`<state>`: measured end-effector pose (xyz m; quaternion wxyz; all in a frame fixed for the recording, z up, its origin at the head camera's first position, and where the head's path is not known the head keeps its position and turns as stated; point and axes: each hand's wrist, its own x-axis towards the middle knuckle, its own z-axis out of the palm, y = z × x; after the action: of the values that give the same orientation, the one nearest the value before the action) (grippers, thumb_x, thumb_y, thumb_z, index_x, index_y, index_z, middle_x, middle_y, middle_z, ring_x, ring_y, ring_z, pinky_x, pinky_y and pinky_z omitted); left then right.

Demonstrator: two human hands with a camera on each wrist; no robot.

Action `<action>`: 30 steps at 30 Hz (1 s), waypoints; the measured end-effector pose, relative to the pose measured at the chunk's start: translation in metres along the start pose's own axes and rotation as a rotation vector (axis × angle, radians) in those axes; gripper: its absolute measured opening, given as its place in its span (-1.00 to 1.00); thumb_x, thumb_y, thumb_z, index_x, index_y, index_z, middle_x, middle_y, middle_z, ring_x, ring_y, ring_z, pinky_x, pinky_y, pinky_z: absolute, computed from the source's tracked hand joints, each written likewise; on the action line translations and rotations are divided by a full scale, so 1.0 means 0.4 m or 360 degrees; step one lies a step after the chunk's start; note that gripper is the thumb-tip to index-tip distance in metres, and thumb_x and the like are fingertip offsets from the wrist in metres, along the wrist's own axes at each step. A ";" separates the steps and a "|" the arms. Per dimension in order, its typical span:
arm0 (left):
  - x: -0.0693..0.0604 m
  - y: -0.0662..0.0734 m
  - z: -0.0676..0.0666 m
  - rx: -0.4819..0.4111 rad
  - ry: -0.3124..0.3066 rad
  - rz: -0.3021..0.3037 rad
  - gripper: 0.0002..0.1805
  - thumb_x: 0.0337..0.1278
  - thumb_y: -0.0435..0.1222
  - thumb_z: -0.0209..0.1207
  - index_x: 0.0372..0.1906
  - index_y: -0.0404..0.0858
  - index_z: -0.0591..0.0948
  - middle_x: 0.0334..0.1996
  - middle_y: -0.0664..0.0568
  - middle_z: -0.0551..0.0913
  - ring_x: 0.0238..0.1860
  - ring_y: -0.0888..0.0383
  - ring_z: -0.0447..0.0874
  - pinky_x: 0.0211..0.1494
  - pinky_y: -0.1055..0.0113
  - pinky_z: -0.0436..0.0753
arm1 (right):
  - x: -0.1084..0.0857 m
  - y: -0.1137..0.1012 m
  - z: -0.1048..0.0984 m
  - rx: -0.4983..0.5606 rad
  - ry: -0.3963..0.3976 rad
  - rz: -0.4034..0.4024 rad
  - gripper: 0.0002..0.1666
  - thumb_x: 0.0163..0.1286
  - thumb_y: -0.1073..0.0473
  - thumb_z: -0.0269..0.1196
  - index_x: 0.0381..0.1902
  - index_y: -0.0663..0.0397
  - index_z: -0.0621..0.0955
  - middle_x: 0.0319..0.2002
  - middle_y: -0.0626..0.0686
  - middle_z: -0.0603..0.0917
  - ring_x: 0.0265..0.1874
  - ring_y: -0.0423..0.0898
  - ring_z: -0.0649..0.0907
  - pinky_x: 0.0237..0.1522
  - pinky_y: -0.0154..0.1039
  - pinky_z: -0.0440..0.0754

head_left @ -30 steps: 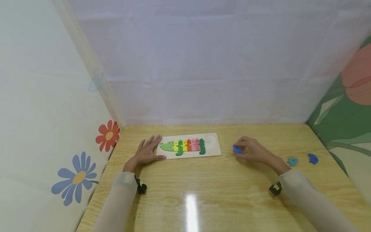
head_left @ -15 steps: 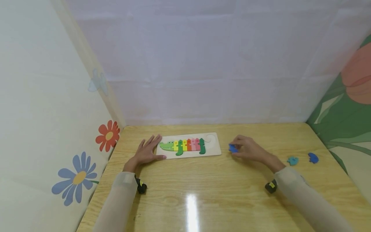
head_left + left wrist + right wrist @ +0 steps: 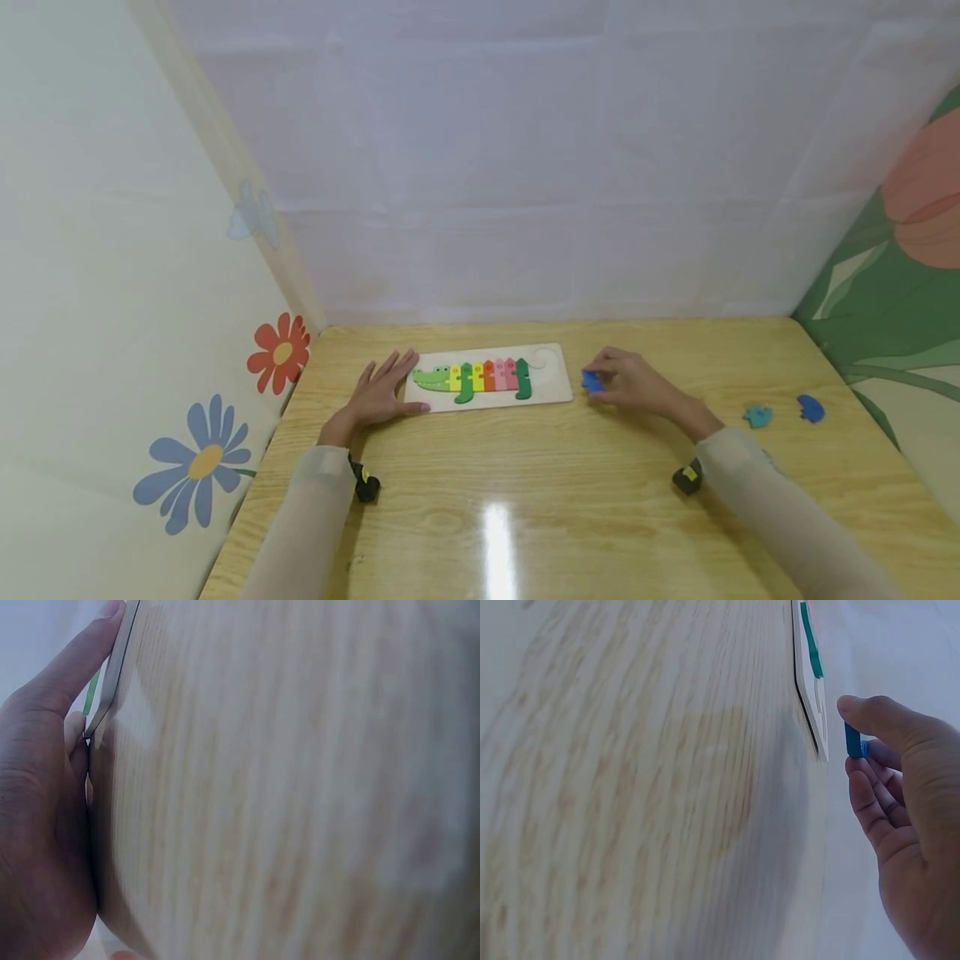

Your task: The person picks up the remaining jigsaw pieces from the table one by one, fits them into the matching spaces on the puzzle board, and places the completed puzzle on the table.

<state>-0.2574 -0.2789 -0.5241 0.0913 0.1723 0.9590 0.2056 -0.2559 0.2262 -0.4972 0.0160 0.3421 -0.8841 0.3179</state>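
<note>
A pale wooden puzzle board (image 3: 551,387) lies on the table, carrying a crocodile of colored pieces: a light green head (image 3: 432,379), then yellow, green, orange and pink body pieces and a dark green leg piece (image 3: 523,380). To their right is a curled tail outline. My left hand (image 3: 378,393) rests at the board's left end, fingers spread, thumb on its lower corner. My right hand (image 3: 633,385) pinches a blue puzzle piece (image 3: 591,381) between thumb and fingers, just off the board's right edge. In the right wrist view this blue piece (image 3: 853,740) appears edge-on, partly covered by the fingers.
A teal puzzle piece (image 3: 758,416) and a darker blue curved piece (image 3: 810,409) lie on the table (image 3: 585,500) at the right, beyond my right wrist. A white cloth wall (image 3: 555,208) rises behind the table, with flower-printed cloths on both sides.
My right hand has moved left with the blue puzzle piece, closer to the board's right edge. My left hand and the board have stayed in place.
</note>
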 end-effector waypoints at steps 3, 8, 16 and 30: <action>-0.001 -0.001 0.000 -0.0001 0.0002 0.0001 0.22 0.20 0.26 0.37 0.74 -0.18 0.03 0.74 -0.08 -0.05 0.73 -0.20 -0.22 0.65 -0.32 -0.32 | 0.008 -0.001 0.005 0.0011 0.0019 -0.0011 -0.49 0.16 0.26 0.63 0.06 0.32 0.77 -0.13 0.03 0.71 -0.22 -0.12 0.72 -0.14 -0.26 0.76; -0.001 -0.002 0.001 -0.0006 0.0007 0.0005 0.22 0.19 0.25 0.38 0.74 -0.19 0.03 0.74 -0.08 -0.05 0.73 -0.20 -0.22 0.65 -0.32 -0.32 | 0.024 -0.002 0.015 0.0030 0.0044 -0.0057 -0.50 0.13 0.28 0.64 0.03 0.34 0.77 -0.14 0.06 0.71 -0.24 -0.11 0.72 -0.15 -0.26 0.76; 0.001 -0.001 0.001 -0.0006 0.0008 0.0003 0.22 0.19 0.26 0.37 0.74 -0.18 0.02 0.74 -0.08 -0.05 0.73 -0.20 -0.22 0.65 -0.32 -0.32 | 0.048 -0.005 0.028 -0.0004 0.0005 -0.0038 -0.47 0.16 0.22 0.64 0.08 0.30 0.77 -0.11 0.04 0.71 -0.20 -0.15 0.68 -0.12 -0.25 0.73; 0.001 -0.003 0.003 -0.0012 0.0014 0.0016 0.23 0.19 0.26 0.37 0.74 -0.19 0.02 0.74 -0.09 -0.05 0.73 -0.19 -0.23 0.65 -0.32 -0.34 | 0.086 -0.028 0.043 0.0015 -0.0012 -0.0023 -0.47 0.18 0.20 0.63 0.10 0.28 0.77 -0.11 0.03 0.70 -0.22 -0.16 0.66 -0.13 -0.23 0.74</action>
<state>-0.2578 -0.2793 -0.5259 0.0865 0.1758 0.9578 0.2103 -0.2720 0.1896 -0.4963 0.0134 0.3497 -0.8802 0.3208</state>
